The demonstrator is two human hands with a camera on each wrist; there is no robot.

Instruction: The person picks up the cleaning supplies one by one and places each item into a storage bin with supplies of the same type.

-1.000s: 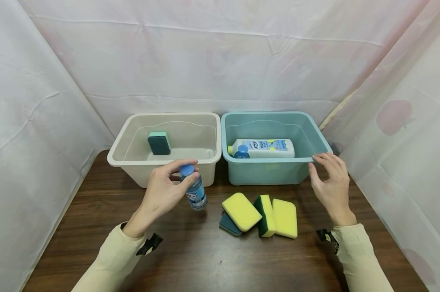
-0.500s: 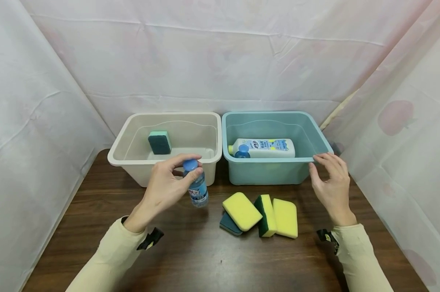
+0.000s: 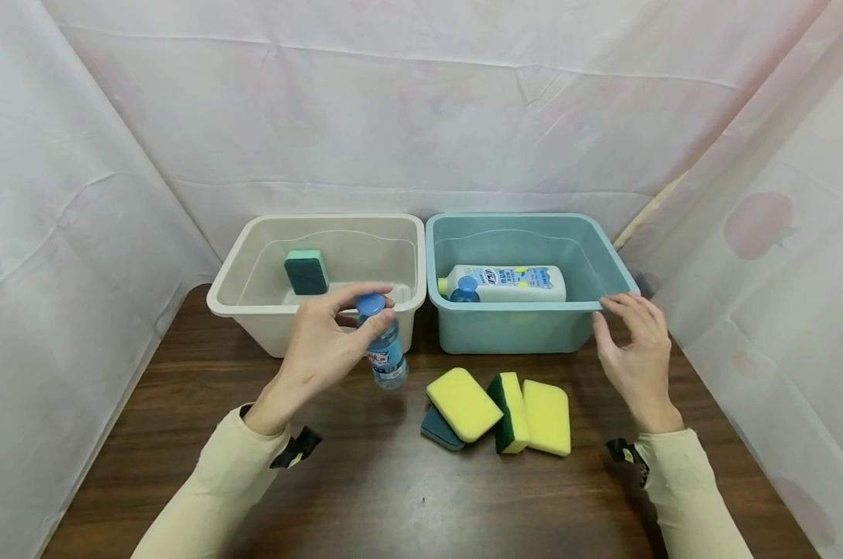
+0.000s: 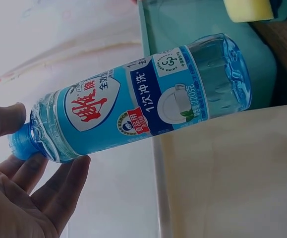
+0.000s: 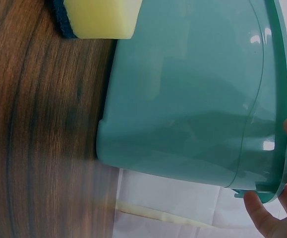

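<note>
My left hand pinches a small bottle of dish soap by its blue cap and neck. The bottle hangs tilted, base down, in front of the cream bin; its blue label faces the left wrist camera. At the teal bin's front right corner, my right hand holds the rim, thumb on the outer side and fingers over the edge. A white bottle lies inside that bin, beside another blue-capped bottle. One green sponge stands in the cream bin.
In front of the bins, a yellow sponge lies over a dark-faced sponge. To their right, a sponge on its edge leans by another yellow sponge. Pale curtains enclose the brown wooden table.
My left hand has moved a little to the right and away from me with the dish soap bottle, which is lifted slightly. The right hand stays at the teal bin's corner.
</note>
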